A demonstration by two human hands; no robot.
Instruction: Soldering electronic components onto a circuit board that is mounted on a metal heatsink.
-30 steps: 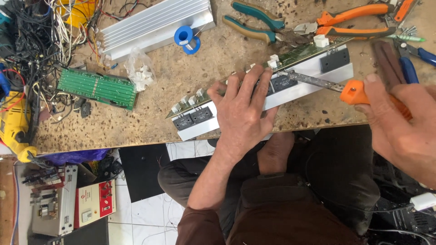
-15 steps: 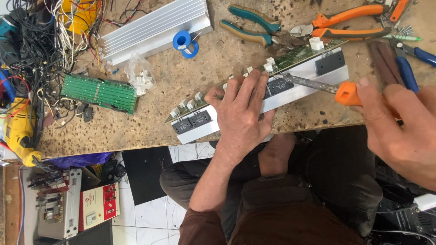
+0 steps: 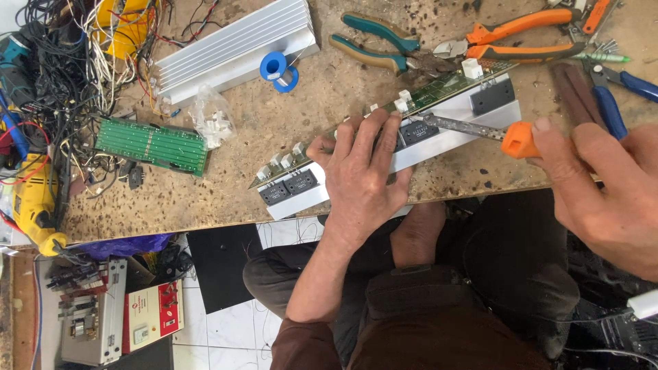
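A long white heatsink bar [image 3: 445, 140] with black transistors and a green circuit board along its far edge lies slanted on the wooden bench. My left hand [image 3: 363, 175] presses flat on the middle of it. My right hand [image 3: 606, 185] grips an orange-handled tool [image 3: 519, 140]; its flat metal blade [image 3: 462, 126] reaches left to a black transistor [image 3: 419, 130] on the bar.
A ribbed aluminium heatsink [image 3: 229, 48], blue solder spool [image 3: 277, 68], green circuit board [image 3: 152, 145] and small plastic bag [image 3: 211, 116] lie to the left. Teal pliers [image 3: 380, 41], orange pliers [image 3: 521, 34] and blue-handled pliers [image 3: 617, 103] sit far right. Tangled wires [image 3: 55, 62] and a yellow drill [image 3: 34, 199] crowd the left edge.
My right hand and the orange-handled tool have shifted slightly left and up, keeping the blade at the transistor. My left hand stays on the bar. The view has drifted a little.
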